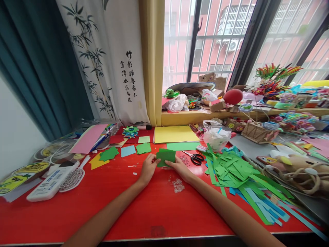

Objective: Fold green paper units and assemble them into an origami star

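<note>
Scissors [195,157] with black handles lie on our red worktop [144,212], and to the left of them we hold green paper [166,156] between both hands. Our left hand [149,168] has its grip drawn together, thumb and fingers pinching the left edge. Our right hand [181,169] pinches the lower right corner, thumb laid on the front, its other fingers partly hidden. We cannot tell whether this is one piece folded or two together. Just left of the scissors we see pink bits [184,160]; nearer us than the scissors, clear bits [178,185] lie scattered. Beyond the scissors are a green sheet [183,146] and a yellow paper stack [176,133]. Right of the scissors spreads a heap of green strips [231,169], with blue strips [267,202] at its near side. Well to the left of the scissors lie green squares [143,148] and a light blue square [128,151].
</note>
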The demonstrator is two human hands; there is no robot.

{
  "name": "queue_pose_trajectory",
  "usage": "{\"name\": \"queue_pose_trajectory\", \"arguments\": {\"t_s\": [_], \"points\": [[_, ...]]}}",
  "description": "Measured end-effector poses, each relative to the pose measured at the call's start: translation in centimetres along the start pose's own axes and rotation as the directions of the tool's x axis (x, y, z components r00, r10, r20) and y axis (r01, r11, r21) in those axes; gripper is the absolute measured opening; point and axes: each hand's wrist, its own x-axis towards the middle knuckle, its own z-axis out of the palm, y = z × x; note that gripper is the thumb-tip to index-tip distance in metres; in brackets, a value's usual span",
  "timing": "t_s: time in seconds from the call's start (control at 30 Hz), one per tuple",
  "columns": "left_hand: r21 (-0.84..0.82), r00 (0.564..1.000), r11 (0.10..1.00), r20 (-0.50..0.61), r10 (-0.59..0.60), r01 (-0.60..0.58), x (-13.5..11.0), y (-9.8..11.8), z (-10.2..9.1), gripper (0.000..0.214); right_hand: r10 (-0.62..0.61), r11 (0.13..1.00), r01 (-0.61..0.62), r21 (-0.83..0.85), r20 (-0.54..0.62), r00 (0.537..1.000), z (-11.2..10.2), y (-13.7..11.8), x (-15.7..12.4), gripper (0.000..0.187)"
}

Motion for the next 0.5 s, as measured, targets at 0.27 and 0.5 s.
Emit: {"name": "queue_pose_trajectory", "arguments": {"t_s": [0.27,0.5], "points": [[-0.109,0.994,0.990,-0.053,-0.098,0.092,0.2,-0.4,0.1,0.030,-0.002,1.000,0.003,0.011,-0.033,0.999,-0.5,0.6,0.3,0.039],[-0.079,0.992,0.993,-0.088,-0.096,0.089,0.1,0.2,-0.3,0.032,0.008,1.000,-0.006,0.023,-0.069,0.998,-0.5,0.6,0.2,0.038]]}}
